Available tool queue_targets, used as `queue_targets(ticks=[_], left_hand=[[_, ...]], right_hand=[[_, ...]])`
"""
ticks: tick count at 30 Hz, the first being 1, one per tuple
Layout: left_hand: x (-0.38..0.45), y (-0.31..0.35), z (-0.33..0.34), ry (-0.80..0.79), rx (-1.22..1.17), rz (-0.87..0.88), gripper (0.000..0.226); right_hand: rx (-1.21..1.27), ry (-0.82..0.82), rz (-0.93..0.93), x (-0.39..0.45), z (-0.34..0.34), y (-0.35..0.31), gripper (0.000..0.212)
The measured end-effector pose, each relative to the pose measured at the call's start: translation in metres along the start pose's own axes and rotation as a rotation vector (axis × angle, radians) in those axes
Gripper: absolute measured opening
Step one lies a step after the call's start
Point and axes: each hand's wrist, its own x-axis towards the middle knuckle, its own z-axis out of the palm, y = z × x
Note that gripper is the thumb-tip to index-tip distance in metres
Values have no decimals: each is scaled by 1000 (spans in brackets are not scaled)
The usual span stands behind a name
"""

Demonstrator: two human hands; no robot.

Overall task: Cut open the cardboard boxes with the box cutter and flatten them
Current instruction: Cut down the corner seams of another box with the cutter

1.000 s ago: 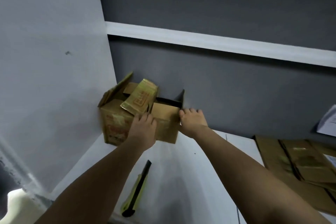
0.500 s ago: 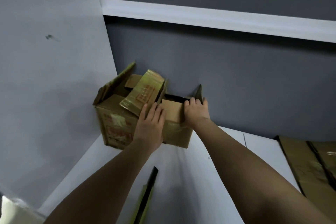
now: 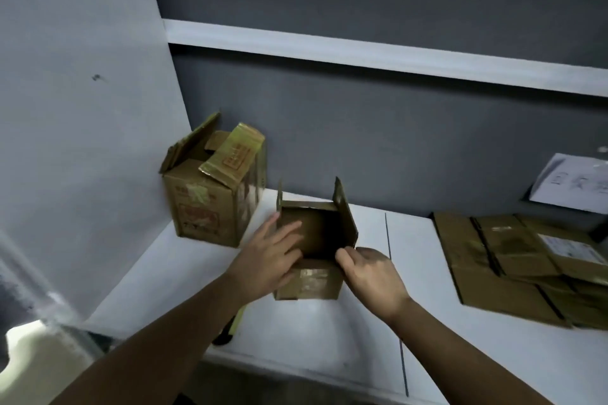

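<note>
A small open cardboard box is held on the white worktop near its front edge. Its left wall is touched by the left hand, fingers straight; its right flap is pinched by the right hand. The box cutter lies under the left forearm. A taller box stands in the corner; flattened cardboard lies right.

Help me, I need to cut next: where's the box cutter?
Head view: the cutter lies on the table near its front edge, mostly hidden under the left forearm.

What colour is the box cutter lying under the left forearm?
Yellow-green with a black end; the box cutter shows only partly in the head view, mostly hidden by the forearm.
</note>
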Motion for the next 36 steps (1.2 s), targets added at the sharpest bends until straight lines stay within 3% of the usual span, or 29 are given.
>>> queue_targets(ticks=[3,6,8,10,15,20,25,29,31,34,36], left_hand=[[-17,34,-13,32,2,66,17],[-31,50,-24,55,27,116,28],[-42,58,-31,42,52,180,36],[-50,64,-37,35,44,225,43],[-56,66,-49,9,2,237,46],[-47,69,-56,-27,-23,220,19],[-41,67,-58,-125,-49,105,28],[-32,70,-60,-188,-215,22,24],[-23,69,-65,-130,-291,-55,39],[-7,63,-73,23,-326,-202,32],[5,61,-82,109,-337,-295,29]], right_hand=[[-11,69,-31,-44,-9,-13,40],[-99,93,-189,-70,-21,-15,23],[-132,38,-335,-79,-33,-12,19],[-164,-69,-413,-84,-40,-3,29],[-159,-179,-263,-101,-44,9,28],[-93,-69,-156,-111,-38,6,23],[-9,-63,-77,-121,-41,5,33],[82,-39,1,-122,-48,4,35],[173,25,90,-119,-55,6,34],[269,116,270,-108,-68,10,32],[412,93,398,-96,-76,13,28]])
